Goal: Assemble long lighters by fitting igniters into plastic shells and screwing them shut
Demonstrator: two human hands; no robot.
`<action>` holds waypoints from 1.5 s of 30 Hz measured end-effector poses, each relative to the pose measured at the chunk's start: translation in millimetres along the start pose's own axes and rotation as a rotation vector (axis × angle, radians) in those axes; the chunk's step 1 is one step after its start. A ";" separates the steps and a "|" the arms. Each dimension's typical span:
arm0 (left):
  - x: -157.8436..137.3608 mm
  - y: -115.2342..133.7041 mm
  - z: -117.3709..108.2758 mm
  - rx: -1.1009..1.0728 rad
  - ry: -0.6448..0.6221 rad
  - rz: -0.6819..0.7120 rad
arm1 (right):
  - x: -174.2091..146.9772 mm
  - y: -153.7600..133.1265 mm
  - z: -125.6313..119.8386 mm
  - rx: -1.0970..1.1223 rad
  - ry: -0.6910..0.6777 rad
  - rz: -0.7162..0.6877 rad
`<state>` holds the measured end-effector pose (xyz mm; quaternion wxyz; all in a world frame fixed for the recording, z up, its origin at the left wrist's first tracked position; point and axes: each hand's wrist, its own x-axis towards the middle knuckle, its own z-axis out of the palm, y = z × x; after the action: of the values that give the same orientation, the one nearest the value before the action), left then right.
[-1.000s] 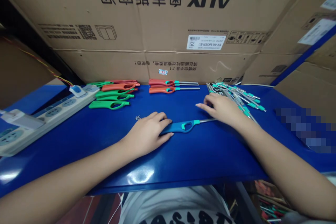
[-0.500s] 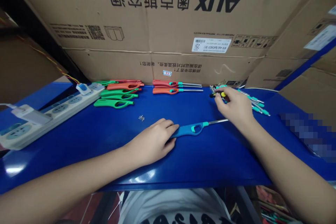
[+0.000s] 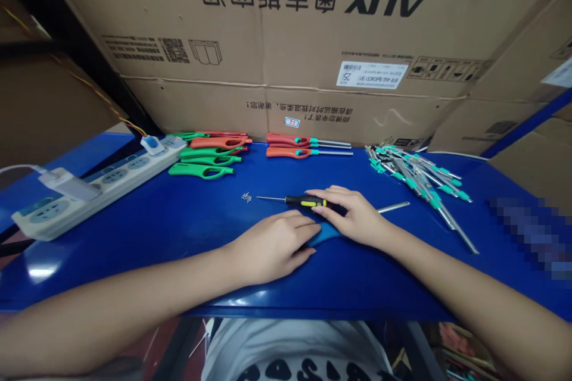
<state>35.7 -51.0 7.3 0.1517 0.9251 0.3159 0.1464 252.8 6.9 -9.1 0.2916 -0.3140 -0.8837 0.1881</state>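
My left hand (image 3: 279,247) is closed around the rear of a blue long-nosed lighter (image 3: 322,234) lying on the blue table. The lighter's metal tube sticks out to the right, past my other hand, which covers its middle. In my right hand (image 3: 353,214) is a black and yellow screwdriver (image 3: 304,201), held by its handle with the thin shaft pointing left. Just beyond the screwdriver's tip lies a small heap of screws (image 3: 246,197).
Green lighter handles (image 3: 201,170) and orange ones (image 3: 221,142) lie at the back left. Red lighters with tubes (image 3: 288,152) lie at the back middle, and metal tubes with teal parts (image 3: 420,175) at the right. A power strip (image 3: 111,181) and a cardboard wall (image 3: 268,41) border the table.
My right hand has come from the pile of tubes to the middle, bringing the screwdriver, now pointed left toward the screws. My left hand still grips the blue lighter. The view has shifted slightly.
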 end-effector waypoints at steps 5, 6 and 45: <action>0.7 0.6 0.3 -0.019 0.025 0.036 | 1.5 1.5 8.7 -0.064 -0.016 -0.070; 0.8 0.4 0.3 -0.022 0.029 0.037 | 1.4 1.7 9.2 -0.064 -0.013 -0.068; 15.7 -27.7 8.7 -0.867 0.422 -0.405 | 8.0 11.1 -43.3 1.018 0.721 0.482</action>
<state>35.7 -21.9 -8.2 0.4790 0.6479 0.4227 0.4149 280.1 26.8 21.2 0.6303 -0.3691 -0.4368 0.5250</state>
